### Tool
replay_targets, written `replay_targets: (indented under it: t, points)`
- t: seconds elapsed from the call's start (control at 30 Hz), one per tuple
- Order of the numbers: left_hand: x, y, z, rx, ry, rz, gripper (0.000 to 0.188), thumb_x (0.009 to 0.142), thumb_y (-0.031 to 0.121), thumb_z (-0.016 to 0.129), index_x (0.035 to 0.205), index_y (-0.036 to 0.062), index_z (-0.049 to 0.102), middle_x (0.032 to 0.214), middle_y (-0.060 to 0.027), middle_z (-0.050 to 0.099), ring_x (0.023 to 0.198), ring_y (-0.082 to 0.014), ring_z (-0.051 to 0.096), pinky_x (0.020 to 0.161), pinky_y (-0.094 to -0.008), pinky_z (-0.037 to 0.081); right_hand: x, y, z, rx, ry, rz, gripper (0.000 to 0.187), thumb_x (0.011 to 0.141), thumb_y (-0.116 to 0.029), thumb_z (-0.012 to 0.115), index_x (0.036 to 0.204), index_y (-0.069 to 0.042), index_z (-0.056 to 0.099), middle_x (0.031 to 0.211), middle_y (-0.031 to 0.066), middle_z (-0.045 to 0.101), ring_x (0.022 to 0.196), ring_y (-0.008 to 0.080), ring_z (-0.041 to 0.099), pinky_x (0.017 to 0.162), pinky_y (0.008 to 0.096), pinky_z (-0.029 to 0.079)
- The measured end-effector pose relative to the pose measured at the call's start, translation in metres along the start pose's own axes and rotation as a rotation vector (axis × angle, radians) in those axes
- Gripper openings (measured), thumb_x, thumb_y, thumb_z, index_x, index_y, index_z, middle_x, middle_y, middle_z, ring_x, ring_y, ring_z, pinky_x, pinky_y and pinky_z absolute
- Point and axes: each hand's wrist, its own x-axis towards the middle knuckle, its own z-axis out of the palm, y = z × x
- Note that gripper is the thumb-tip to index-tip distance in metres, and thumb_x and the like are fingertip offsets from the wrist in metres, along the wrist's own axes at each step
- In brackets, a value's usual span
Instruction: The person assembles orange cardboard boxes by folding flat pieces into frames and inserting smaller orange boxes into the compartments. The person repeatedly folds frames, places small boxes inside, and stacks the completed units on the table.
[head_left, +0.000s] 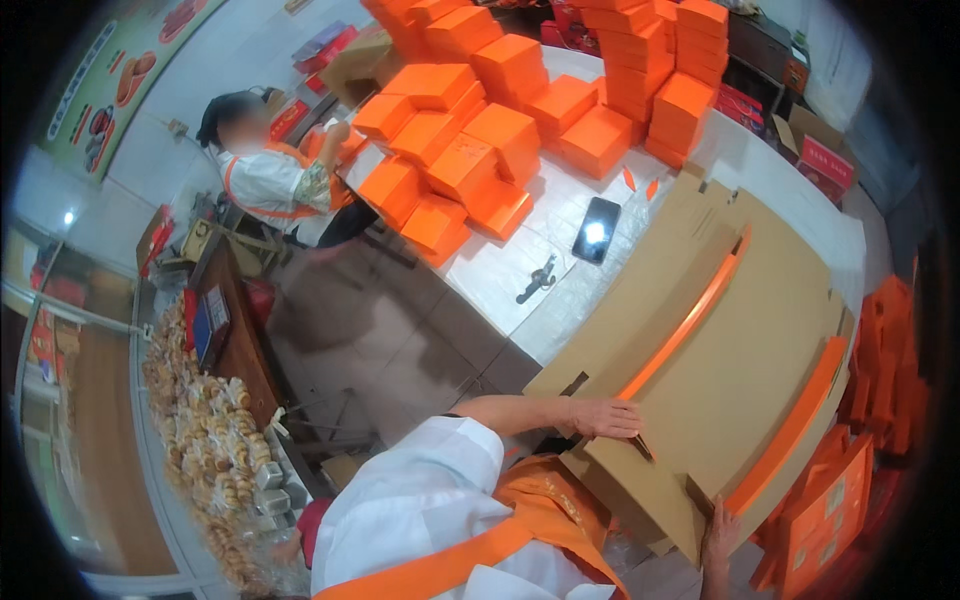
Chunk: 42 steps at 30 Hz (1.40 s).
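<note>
White shirt is nearest. Left hand and right hand touch the cardboard over the table's near end; I can't tell if they pinch. Uneven pushing could bend its flap wrong.

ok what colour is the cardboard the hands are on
The cardboard is brown, clearest in the head view.

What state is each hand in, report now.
Left hand: on the cardboard; open or closed cannot be told.
Right hand: at the cardboard's near right side; grip cannot be told.
</note>
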Motion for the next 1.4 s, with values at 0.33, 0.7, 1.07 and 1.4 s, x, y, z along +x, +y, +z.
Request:
replay_targets:
  t: [0.33, 0.7, 1.07, 1.4]
  points:
    - [0.027, 0.006, -0.007, -0.505, 0.079, -0.687, 0.020, 0.075, 0.015, 0.063, 0.095, 0.0149, 0.061, 0.126, -0.0098, 0.048, 0.128, -0.0260, 0.031, 0.108, -0.0516, 0.005, 0.030, 0.058, 0.020, 0.862, -0.359, 0.187, 0.034, 0.087, -0.023, 0.051, 0.109, 0.002, 0.055, 0.099, 0.0166, 0.061, 0.090, 0.0303, 0.058, 0.080, 0.0383, 0.043]
    - [0.070, 0.025, 0.025, 0.178, 0.374, -1.238, 0.067, 0.081, 0.044, 0.053, 0.135, 0.0124, 0.030, 0.136, -0.0149, 0.035, 0.130, -0.0328, 0.023, 0.107, -0.0523, 0.010, 0.027, 0.054, -0.017, 1.443, -0.489, 0.576, 0.040, 0.088, -0.036, 0.052, 0.091, 0.003, 0.057, 0.080, 0.0066, 0.060, 0.073, 0.0212, 0.054, 0.066, 0.0356, 0.041]
    - [0.153, 0.067, 0.056, 0.143, -0.145, -0.500, 0.067, 0.064, 0.033, 0.072, 0.124, 0.0171, 0.044, 0.132, -0.0075, 0.040, 0.125, -0.0271, 0.033, 0.104, -0.0492, 0.022, 0.047, 0.035, -0.030, 0.473, -0.117, 0.163, 0.041, 0.080, -0.034, 0.063, 0.101, 0.000, 0.053, 0.083, 0.0098, 0.056, 0.071, 0.0213, 0.051, 0.061, 0.0351, 0.039]
    - [0.160, 0.044, 0.084, -0.122, -0.551, -0.749, 0.034, 0.063, 0.030, 0.073, 0.082, 0.0083, 0.055, 0.080, -0.0091, 0.060, 0.084, -0.0290, 0.059, 0.066, -0.0412, 0.048, 0.014, -0.011, 0.040, 0.073, 0.083, -0.028, 0.056, 0.069, -0.020, 0.070, 0.117, -0.007, 0.045, 0.105, 0.0133, 0.050, 0.096, 0.0301, 0.049, 0.076, 0.0422, 0.039]
